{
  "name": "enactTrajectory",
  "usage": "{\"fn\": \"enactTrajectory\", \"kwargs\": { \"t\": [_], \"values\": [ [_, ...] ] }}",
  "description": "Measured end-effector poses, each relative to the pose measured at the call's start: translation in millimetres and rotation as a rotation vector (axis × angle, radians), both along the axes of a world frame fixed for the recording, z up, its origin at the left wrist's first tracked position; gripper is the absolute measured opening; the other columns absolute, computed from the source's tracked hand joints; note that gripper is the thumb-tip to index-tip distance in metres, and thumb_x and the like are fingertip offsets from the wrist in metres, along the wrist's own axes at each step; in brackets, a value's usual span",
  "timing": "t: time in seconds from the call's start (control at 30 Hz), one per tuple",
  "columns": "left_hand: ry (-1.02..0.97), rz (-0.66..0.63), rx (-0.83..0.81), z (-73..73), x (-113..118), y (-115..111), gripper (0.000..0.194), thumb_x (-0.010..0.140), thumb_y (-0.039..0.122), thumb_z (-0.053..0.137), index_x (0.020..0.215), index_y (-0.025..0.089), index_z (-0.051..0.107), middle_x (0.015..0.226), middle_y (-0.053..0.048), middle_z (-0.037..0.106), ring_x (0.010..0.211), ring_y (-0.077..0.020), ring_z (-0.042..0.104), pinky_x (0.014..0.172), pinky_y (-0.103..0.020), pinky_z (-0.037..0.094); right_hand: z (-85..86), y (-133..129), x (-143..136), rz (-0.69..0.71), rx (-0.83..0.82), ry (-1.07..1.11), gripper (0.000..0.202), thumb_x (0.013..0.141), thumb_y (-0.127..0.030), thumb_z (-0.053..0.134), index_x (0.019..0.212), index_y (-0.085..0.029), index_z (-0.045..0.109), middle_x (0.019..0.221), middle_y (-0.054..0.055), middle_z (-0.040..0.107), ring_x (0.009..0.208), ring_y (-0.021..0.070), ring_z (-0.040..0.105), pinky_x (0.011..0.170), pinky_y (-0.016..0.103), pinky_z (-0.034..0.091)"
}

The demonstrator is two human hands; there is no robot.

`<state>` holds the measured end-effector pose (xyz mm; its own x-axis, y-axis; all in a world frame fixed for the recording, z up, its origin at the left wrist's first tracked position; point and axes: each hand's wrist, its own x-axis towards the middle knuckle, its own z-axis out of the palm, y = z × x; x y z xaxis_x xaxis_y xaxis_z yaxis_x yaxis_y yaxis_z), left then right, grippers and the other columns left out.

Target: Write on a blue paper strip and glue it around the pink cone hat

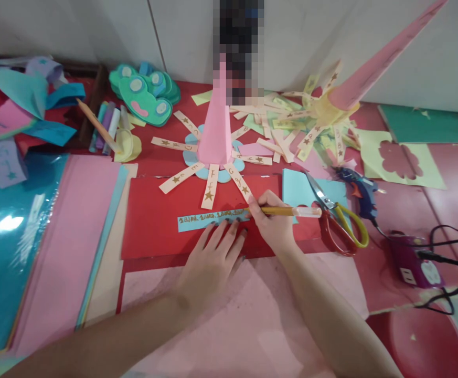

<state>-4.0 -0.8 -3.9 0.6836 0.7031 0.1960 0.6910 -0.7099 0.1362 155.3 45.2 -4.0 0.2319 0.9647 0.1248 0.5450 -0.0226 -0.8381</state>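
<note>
My right hand is closed round a gold pen, whose tip touches the right end of a blue paper strip. Gold lettering runs along the strip, which lies on a red sheet. Spread flat, the fingers of my left hand rest on the strip's lower edge and the red sheet. Just beyond stands a pink paper cone on a blue scalloped base, with lettered strips fanned round it. Scissors with red and yellow handles lie right of my right hand, partly over light blue paper.
At the right are a glue gun, a purple box with black cables and a red stool. Behind lie paper scraps, another cone and green foam shapes. Coloured sheets cover the left side.
</note>
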Motion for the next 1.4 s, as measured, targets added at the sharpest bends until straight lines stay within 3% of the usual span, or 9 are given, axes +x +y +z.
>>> {"fn": "enactTrajectory", "kwargs": {
  "t": [0.2, 0.43, 0.6, 1.4],
  "values": [
    [-0.006, 0.003, -0.030, 1.0, 0.0, 0.4, 0.036, 0.092, 0.026, 0.040, 0.123, 0.014, 0.054, 0.126, -0.011, 0.057, 0.117, -0.0268, 0.050, 0.100, -0.044, 0.038, -1.2, 0.0, -0.2, 0.028, 0.037, 0.013, 0.034, 0.077, -0.024, 0.050, 0.054, -0.021, 0.027, 0.045, -0.008, 0.027, 0.040, 0.0059, 0.029, 0.040, 0.019, 0.027],
    [-0.016, 0.003, -0.042, 0.3, -0.6, 0.7, 0.038, 0.092, 0.026, 0.041, 0.126, 0.014, 0.051, 0.127, -0.011, 0.056, 0.119, -0.0266, 0.048, 0.101, -0.044, 0.037, 0.5, -0.6, 1.4, -0.064, -0.005, 0.091, 0.034, 0.079, -0.030, 0.051, 0.054, -0.022, 0.028, 0.042, -0.008, 0.034, 0.037, 0.0063, 0.036, 0.039, 0.020, 0.029],
    [-0.002, 0.007, -0.040, 0.7, -1.2, -0.6, 0.037, 0.093, 0.027, 0.038, 0.125, 0.015, 0.052, 0.129, -0.010, 0.055, 0.119, -0.0267, 0.048, 0.101, -0.044, 0.037, -0.2, -0.6, 2.6, -0.037, 0.004, 0.006, 0.035, 0.079, -0.030, 0.053, 0.054, -0.022, 0.030, 0.043, -0.008, 0.034, 0.038, 0.0068, 0.037, 0.040, 0.022, 0.028],
    [-0.005, 0.002, -0.035, 0.2, 0.1, 0.4, 0.037, 0.092, 0.026, 0.039, 0.124, 0.014, 0.052, 0.126, -0.011, 0.057, 0.118, -0.0265, 0.050, 0.100, -0.043, 0.037, 0.6, -0.7, 2.7, -0.022, 0.009, -0.004, 0.033, 0.077, -0.025, 0.050, 0.053, -0.021, 0.027, 0.045, -0.009, 0.027, 0.039, 0.0053, 0.030, 0.040, 0.019, 0.025]
  ]
}}
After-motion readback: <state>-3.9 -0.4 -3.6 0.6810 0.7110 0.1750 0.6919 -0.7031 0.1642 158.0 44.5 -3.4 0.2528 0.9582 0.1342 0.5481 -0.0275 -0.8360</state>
